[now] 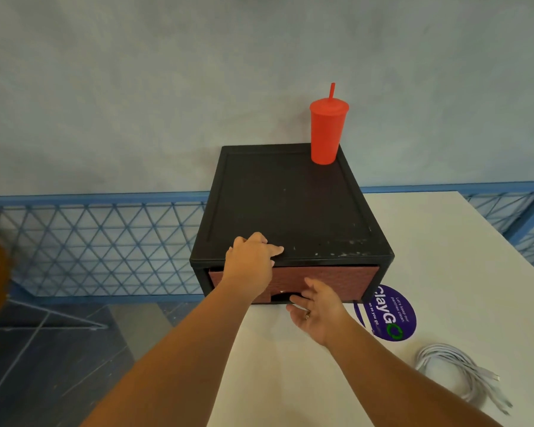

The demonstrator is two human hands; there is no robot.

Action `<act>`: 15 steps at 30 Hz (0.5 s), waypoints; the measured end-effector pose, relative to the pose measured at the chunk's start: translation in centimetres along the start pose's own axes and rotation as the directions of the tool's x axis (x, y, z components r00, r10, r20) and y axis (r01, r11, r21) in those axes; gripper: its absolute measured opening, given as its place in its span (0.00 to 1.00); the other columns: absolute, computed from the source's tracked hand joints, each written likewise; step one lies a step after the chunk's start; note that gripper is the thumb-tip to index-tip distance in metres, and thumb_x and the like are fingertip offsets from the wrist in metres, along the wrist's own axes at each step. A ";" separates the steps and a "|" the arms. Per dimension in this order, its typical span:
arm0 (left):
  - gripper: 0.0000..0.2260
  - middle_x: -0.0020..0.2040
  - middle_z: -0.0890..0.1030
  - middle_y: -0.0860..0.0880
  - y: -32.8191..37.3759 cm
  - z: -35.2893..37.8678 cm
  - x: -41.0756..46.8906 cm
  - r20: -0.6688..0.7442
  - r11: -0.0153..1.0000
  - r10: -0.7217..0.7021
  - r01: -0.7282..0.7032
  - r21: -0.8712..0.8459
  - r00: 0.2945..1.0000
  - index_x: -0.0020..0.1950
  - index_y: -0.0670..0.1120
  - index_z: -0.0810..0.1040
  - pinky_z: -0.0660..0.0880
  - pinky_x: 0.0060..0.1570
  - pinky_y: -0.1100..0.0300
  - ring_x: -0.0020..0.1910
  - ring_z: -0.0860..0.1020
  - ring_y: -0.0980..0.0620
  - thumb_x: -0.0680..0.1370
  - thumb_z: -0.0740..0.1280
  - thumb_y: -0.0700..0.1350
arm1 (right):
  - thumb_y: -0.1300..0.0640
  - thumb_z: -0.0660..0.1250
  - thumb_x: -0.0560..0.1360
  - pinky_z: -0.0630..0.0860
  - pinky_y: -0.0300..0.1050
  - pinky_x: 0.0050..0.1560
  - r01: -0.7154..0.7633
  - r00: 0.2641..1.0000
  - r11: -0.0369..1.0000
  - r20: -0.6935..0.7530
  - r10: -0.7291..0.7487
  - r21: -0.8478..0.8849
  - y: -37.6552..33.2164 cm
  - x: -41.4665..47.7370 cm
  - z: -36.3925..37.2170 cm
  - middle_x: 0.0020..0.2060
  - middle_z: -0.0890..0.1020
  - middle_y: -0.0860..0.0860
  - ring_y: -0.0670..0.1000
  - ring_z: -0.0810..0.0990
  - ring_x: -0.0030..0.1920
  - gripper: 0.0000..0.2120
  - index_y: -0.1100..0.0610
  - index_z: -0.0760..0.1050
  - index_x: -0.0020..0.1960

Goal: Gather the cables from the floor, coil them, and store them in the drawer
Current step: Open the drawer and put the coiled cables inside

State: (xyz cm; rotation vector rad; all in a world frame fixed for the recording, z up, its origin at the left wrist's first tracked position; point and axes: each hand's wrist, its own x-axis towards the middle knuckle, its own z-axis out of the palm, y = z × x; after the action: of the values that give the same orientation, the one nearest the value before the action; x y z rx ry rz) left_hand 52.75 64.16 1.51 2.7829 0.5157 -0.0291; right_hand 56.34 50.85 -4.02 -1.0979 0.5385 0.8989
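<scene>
We look down at a black cabinet (pixel 290 204) standing on a white surface (pixel 444 257) in the middle of the frame; its reddish drawer (pixel 330 278) sits closed in the front. The left grip (pixel 250 260), a bare hand, presses flat on the cabinet's top front edge, holding nothing, probably to steady it against a pull. The right grip (pixel 316 312) is loosely open, fingers reaching towards the notch at the drawer's lower edge; we cannot tell whether they have hooked it. The white cables (pixel 463 377) lie coiled on the surface at lower right, well apart from both hands, seemingly waiting for the drawer. A red cup (pixel 326 134) stands on the cabinet's far right corner.
</scene>
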 end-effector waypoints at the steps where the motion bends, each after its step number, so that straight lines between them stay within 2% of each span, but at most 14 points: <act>1: 0.19 0.67 0.69 0.50 -0.1 -0.1 0.2 0.004 1.000 0.000 0.000 0.005 1.000 0.68 0.56 0.70 0.69 0.64 0.48 0.63 0.66 0.44 0.79 0.59 0.41 | 0.52 0.64 0.76 0.75 0.49 0.51 -0.007 1.000 1.000 0.004 0.006 0.024 0.1 0.2 0.2 0.60 0.74 0.62 0.60 0.75 0.57 0.24 0.62 0.64 0.68; 3: 0.19 0.66 0.70 0.49 -0.2 0.0 0.4 0.014 1.000 -0.001 0.001 0.018 1.000 0.68 0.56 0.70 0.70 0.62 0.50 0.62 0.66 0.44 0.79 0.60 0.40 | 0.53 0.63 0.76 0.73 0.47 0.52 -0.016 1.000 0.996 0.024 0.014 0.085 0.3 0.6 0.5 0.58 0.75 0.62 0.58 0.75 0.53 0.24 0.63 0.63 0.68; 6: 0.19 0.65 0.70 0.49 -0.2 0.0 0.7 0.008 1.000 -0.010 0.009 0.020 1.000 0.68 0.56 0.70 0.70 0.61 0.50 0.61 0.66 0.44 0.79 0.60 0.40 | 0.54 0.62 0.76 0.73 0.44 0.42 -0.001 0.998 0.987 0.061 -0.008 0.160 0.4 1.0 0.8 0.50 0.76 0.60 0.55 0.75 0.46 0.21 0.63 0.66 0.65; 10: 0.20 0.64 0.71 0.49 -0.2 -0.1 0.9 0.009 0.999 -0.040 0.040 -0.002 0.999 0.68 0.56 0.71 0.71 0.59 0.50 0.63 0.66 0.44 0.78 0.63 0.40 | 0.55 0.61 0.76 0.73 0.47 0.43 0.017 0.998 0.982 0.058 -0.028 0.188 0.9 1.6 0.7 0.56 0.77 0.60 0.56 0.78 0.50 0.17 0.61 0.69 0.62; 15: 0.20 0.63 0.73 0.49 -0.4 -0.1 1.3 0.016 0.985 -0.132 0.132 -0.112 0.991 0.66 0.53 0.73 0.73 0.52 0.52 0.62 0.68 0.45 0.75 0.67 0.41 | 0.59 0.59 0.76 0.74 0.46 0.39 0.002 0.995 0.980 0.095 -0.021 0.199 1.9 1.3 -0.1 0.45 0.77 0.57 0.56 0.78 0.45 0.05 0.60 0.70 0.47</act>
State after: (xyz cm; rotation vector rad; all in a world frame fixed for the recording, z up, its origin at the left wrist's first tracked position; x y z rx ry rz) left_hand 53.86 65.02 1.39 2.6342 0.6776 -0.0398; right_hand 55.46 51.55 -6.08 -0.8707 0.5293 0.8640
